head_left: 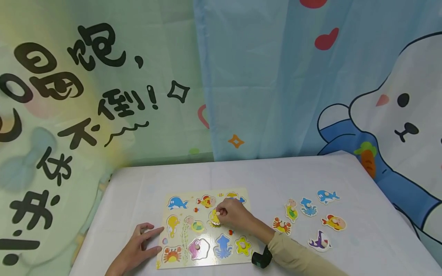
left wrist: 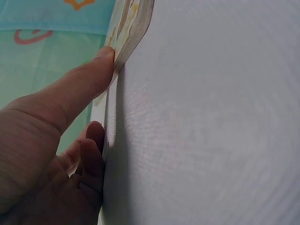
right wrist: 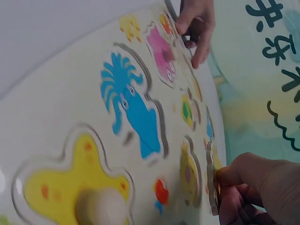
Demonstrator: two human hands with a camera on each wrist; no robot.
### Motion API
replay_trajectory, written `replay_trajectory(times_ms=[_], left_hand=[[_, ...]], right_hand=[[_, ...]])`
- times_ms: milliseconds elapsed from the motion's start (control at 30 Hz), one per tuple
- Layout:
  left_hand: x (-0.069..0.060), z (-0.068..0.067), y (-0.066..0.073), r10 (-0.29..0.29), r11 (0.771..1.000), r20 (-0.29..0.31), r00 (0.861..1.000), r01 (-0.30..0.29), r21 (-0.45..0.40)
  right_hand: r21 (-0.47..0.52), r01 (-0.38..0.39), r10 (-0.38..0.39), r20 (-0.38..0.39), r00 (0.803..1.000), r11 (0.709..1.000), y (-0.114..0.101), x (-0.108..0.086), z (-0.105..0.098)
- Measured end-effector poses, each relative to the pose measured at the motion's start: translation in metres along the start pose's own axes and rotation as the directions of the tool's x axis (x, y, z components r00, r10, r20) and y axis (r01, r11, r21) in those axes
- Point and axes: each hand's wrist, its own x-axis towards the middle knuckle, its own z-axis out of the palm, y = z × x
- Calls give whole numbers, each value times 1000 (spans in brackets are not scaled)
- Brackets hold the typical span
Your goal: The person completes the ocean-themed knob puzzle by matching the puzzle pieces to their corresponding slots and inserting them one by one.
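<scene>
A flat puzzle board (head_left: 203,263) with printed sea animals lies on the white table. Near its right middle, my right hand (head_left: 236,215) pinches a yellow puzzle piece (head_left: 214,218) over the yellow printed shape. In the right wrist view, this piece (right wrist: 213,183) stands on edge, apart from the board. My left hand (head_left: 138,245) touches the board's left edge, thumb and fingers spread; the thumb (left wrist: 89,77) meets the rim in the left wrist view. A pink piece (head_left: 198,248) and a yellow starfish piece (head_left: 243,245) with a knob sit in the board.
Right of the board lie several loose pieces: a crab (head_left: 281,226), a turtle (head_left: 291,211), a blue squid (head_left: 308,207), a whale (head_left: 327,196), a fish (head_left: 333,222) and a purple piece (head_left: 320,242). A printed curtain (head_left: 248,84) hangs behind the table (head_left: 276,176).
</scene>
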Motion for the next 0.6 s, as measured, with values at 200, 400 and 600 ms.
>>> replay_trajectory(times_ms=[200,400,600], left_hand=[[1,2,-1,-19,1000,-9,1000,19,-2],[0,1,0,-7,1000,-16,1000,7,7],[-1,-1,1,9,1000,-13,1000,-9,4]], right_hand=[[-8,-5,5,17,1000,1000,0,-1,16],[3,-32,32,27,999,999,0,-1,20],[1,-39,39,18,999,999,0,1,20]])
